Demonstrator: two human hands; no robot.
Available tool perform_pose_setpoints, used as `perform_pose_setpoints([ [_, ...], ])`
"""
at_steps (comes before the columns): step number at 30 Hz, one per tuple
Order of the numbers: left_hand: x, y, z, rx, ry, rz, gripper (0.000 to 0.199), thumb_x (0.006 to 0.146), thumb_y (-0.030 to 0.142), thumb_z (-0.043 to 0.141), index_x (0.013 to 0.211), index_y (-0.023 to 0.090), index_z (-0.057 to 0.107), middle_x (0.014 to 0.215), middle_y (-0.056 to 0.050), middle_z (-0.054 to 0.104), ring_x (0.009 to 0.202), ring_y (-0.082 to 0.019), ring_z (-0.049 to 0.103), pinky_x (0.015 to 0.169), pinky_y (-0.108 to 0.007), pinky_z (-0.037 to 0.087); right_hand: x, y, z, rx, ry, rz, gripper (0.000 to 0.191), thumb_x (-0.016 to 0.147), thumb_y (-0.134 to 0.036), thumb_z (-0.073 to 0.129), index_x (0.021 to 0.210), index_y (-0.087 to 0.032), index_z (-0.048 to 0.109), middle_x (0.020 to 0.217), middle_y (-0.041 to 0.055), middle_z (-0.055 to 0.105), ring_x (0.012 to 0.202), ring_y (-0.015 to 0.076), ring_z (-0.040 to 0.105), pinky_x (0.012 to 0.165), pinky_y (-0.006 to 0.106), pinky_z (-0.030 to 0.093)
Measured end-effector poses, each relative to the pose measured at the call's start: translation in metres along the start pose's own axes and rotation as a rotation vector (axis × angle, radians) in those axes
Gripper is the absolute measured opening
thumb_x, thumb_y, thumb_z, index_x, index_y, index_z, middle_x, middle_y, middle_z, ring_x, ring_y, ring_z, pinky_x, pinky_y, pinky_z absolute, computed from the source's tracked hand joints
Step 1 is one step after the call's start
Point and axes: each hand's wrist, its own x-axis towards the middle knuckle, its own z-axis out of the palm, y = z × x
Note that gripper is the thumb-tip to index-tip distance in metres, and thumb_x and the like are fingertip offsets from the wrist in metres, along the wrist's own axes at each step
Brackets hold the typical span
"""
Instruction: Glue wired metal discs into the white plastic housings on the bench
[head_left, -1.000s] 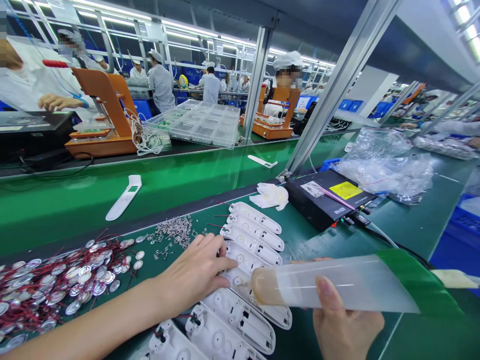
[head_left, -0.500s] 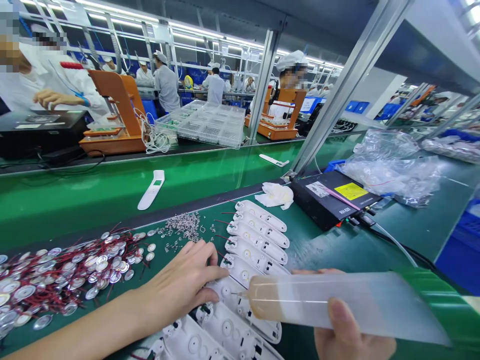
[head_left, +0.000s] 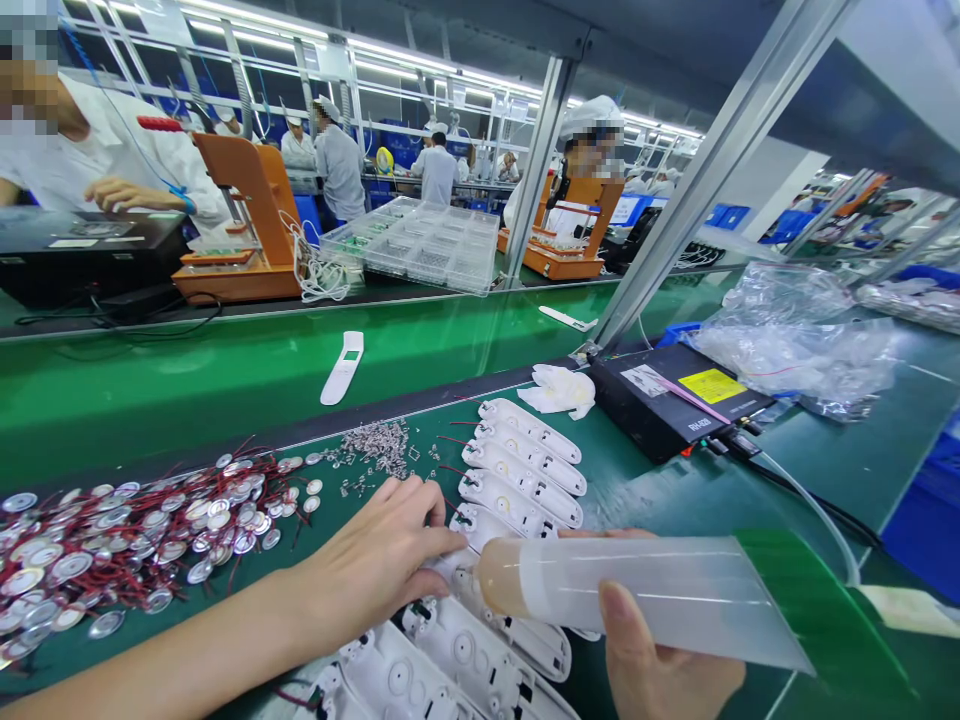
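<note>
Translucent tube: a big syringe-like dispenser [head_left: 645, 600] with green tape at its rear lies sideways in the right hand [head_left: 660, 660]; grip wrapped around the barrel, thumb on top, its nose over the white shells.
Left hand [head_left: 375, 570]: grip partly curled, fingertips pressing one white plastic shell [head_left: 480, 530] in the row.
White shells [head_left: 525, 470]: lined up side by side on the green desk [head_left: 660, 500], insides facing up.
Metal discs [head_left: 135, 540]: heap with red wires, left of the hands.
Screws [head_left: 375, 450]: small pile just behind the left hand.
Black box [head_left: 675, 400]: at the right, yellow label on top.
Conveyor belt [head_left: 187, 380]: carries a white thermometer-like casing [head_left: 343, 366].
</note>
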Motion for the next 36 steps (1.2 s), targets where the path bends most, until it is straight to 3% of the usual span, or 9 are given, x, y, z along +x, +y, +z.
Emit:
perform_pose_setpoints([
  [5, 0.000, 0.002, -0.003, 0.018, -0.027, -0.029, 0.038, 0.074, 0.014, 0.075, 0.107, 0.026, 0.061, 0.090, -0.001, 0.048, 0.080, -0.017, 0.041, 0.068, -0.028, 0.030, 0.000, -0.004, -0.001, 0.013, 0.000, 0.033, 0.026, 0.076, -0.037, 0.065, 0.085, -0.016, 0.054, 0.072, 0.0073, 0.066, 0.060, 0.0189, 0.062, 0.055, 0.027, 0.051],
  [12, 0.000, -0.003, -0.005, -0.024, -0.093, 0.011, 0.034, 0.080, 0.018, 0.070, 0.111, 0.026, 0.058, 0.093, -0.002, 0.048, 0.082, -0.018, 0.043, 0.069, -0.029, 0.031, 0.004, 0.007, -0.011, -0.047, -0.030, -0.073, 0.023, 0.075, -0.032, 0.067, 0.086, -0.015, 0.056, 0.064, 0.0055, 0.064, 0.057, 0.0188, 0.062, 0.052, 0.025, 0.052],
  [21, 0.000, -0.002, -0.005, -0.015, -0.082, -0.005, 0.036, 0.078, 0.016, 0.071, 0.111, 0.027, 0.059, 0.092, -0.001, 0.048, 0.082, -0.018, 0.043, 0.069, -0.029, 0.031, -0.003, 0.013, -0.007, -0.064, -0.023, 0.002, 0.030, 0.076, -0.038, 0.065, 0.092, -0.015, 0.053, 0.075, 0.0088, 0.066, 0.067, 0.0208, 0.064, 0.062, 0.029, 0.054],
  [29, 0.000, -0.003, -0.005, -0.017, -0.070, 0.022, 0.032, 0.080, 0.018, 0.070, 0.109, 0.025, 0.059, 0.091, -0.002, 0.048, 0.082, -0.018, 0.043, 0.068, -0.029, 0.031, 0.002, 0.004, -0.008, -0.070, -0.013, -0.019, 0.027, 0.077, -0.039, 0.065, 0.087, -0.016, 0.054, 0.071, 0.0075, 0.066, 0.062, 0.0203, 0.063, 0.059, 0.029, 0.052],
  [33, 0.000, 0.000, -0.006, 0.004, -0.082, -0.010, 0.035, 0.078, 0.014, 0.071, 0.109, 0.025, 0.060, 0.091, -0.002, 0.048, 0.082, -0.018, 0.043, 0.069, -0.029, 0.031, 0.005, 0.001, -0.011, -0.067, -0.067, -0.097, 0.020, 0.080, -0.034, 0.062, 0.087, -0.017, 0.054, 0.072, 0.0058, 0.066, 0.059, 0.0176, 0.063, 0.055, 0.024, 0.052],
  [36, 0.000, 0.001, -0.005, 0.010, -0.048, -0.017, 0.036, 0.075, 0.012, 0.073, 0.107, 0.025, 0.061, 0.089, -0.001, 0.048, 0.081, -0.018, 0.043, 0.069, -0.029, 0.031, 0.006, 0.001, -0.011, -0.104, -0.037, -0.125, 0.021, 0.078, -0.035, 0.063, 0.085, -0.017, 0.055, 0.068, 0.0053, 0.066, 0.056, 0.0183, 0.063, 0.052, 0.024, 0.052],
])
